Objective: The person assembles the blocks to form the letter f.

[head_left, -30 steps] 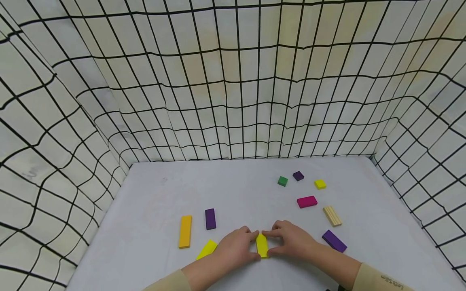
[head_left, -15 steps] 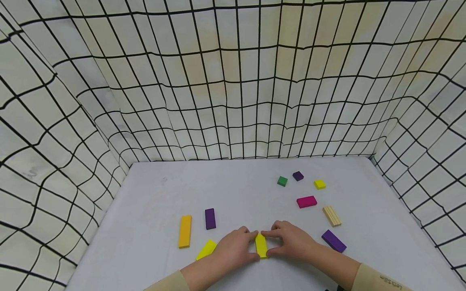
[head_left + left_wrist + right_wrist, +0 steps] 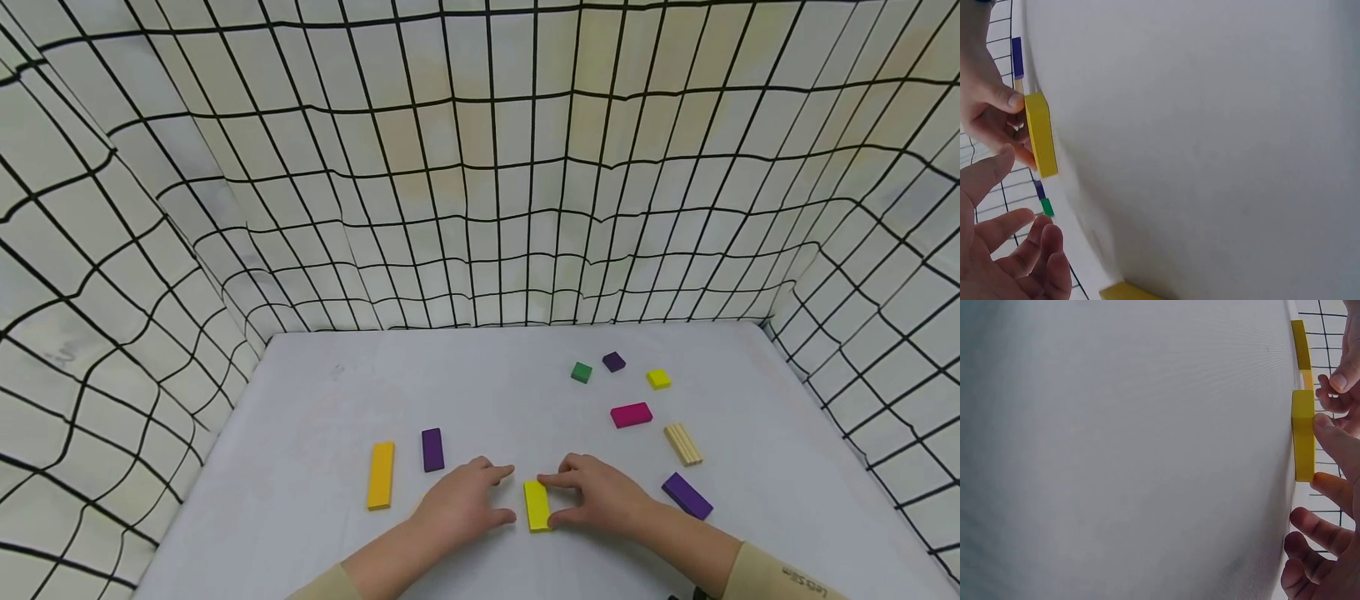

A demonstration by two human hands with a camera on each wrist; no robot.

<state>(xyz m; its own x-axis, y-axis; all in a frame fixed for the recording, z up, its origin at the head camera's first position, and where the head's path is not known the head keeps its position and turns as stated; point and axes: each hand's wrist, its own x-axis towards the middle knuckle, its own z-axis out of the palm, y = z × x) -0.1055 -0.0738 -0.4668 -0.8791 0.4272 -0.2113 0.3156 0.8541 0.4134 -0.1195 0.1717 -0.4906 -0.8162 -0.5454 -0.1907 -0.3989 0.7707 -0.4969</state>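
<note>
A yellow rectangular block lies on the white table in front of me. With thumb and index finger my right hand holds it at its right side, and in the right wrist view those fingertips sit on the block near its two ends. My left hand is just left of the block, apart from it, with thumb and index finger spread and nothing between them. The left wrist view shows its loose fingers below the block. A second yellow block is hidden behind the left forearm in the head view.
An orange block and a purple block lie to the left. On the right are another purple block, a ribbed wooden piece, a magenta block and small green, dark purple and yellow pieces. Black netting surrounds the table.
My left hand has let go of the yellow block and moved left, now covering the second yellow block in the head view. My right hand stays at the block.
</note>
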